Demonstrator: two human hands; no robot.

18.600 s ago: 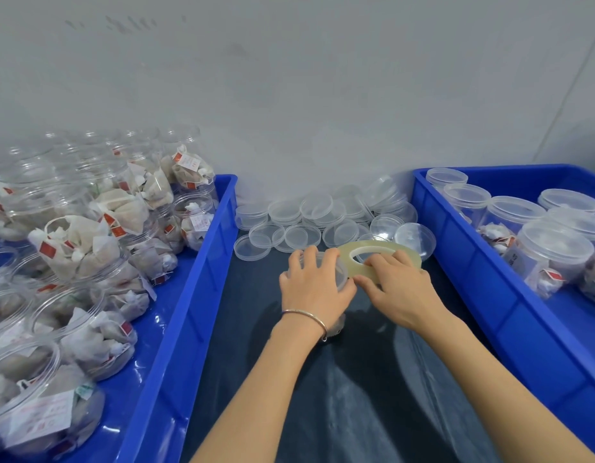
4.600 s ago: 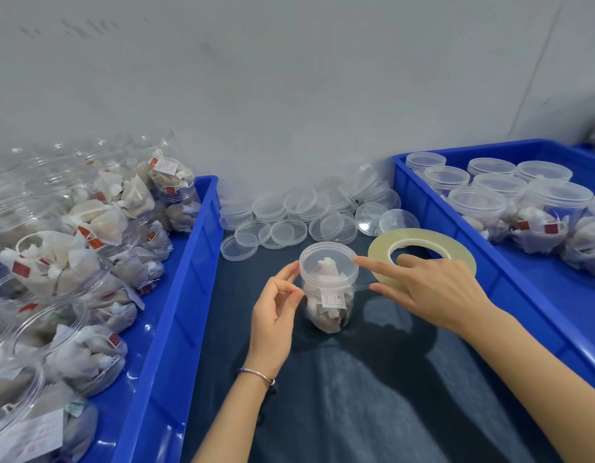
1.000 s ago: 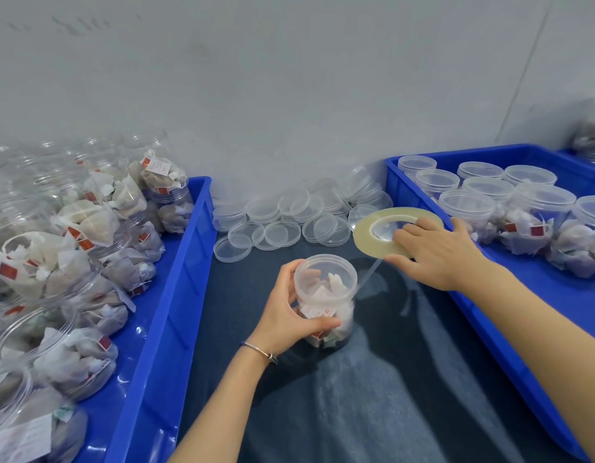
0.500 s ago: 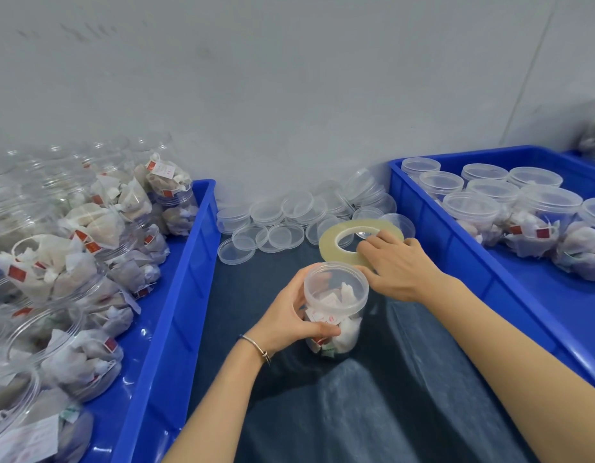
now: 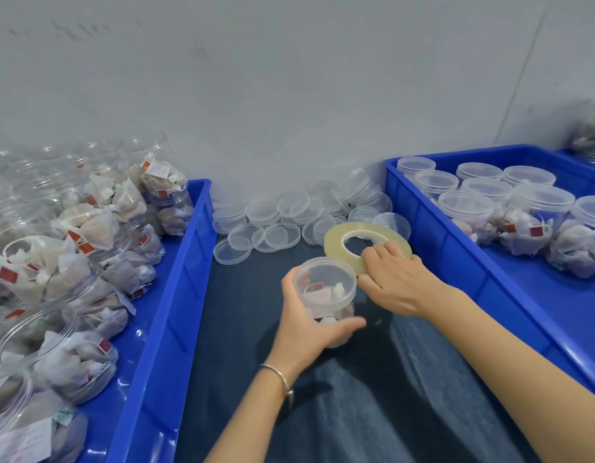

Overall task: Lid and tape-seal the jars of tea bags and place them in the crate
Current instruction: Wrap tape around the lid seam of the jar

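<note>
Here – left hand (image 5: 304,324) wrapped round the jar (image 5: 326,297), right hand (image 5: 394,284) pinching the tape roll (image 5: 336,242) just beside it.

Hands: two, a left (image 5: 308,324) and a right (image 5: 394,284), either side of the held jar (image 5: 324,297).
Held jars: one, lidded.
Tape rolls: one (image 5: 336,240), just behind the held jar.
Blue crates: two in full view, one (image 5: 162,329) left of the held jar, one (image 5: 463,262) right of it.
Lidded jars (image 5: 466,212) in the right crate: about ten visible.
Open jars (image 5: 72,262) in the left crate: many, too crowded to count.
Loose lids (image 5: 282,235) behind the held jar: some fifteen or more; overlap blocks an exact count.
Bracelets: one (image 5: 279,377), on the left wrist.
</note>
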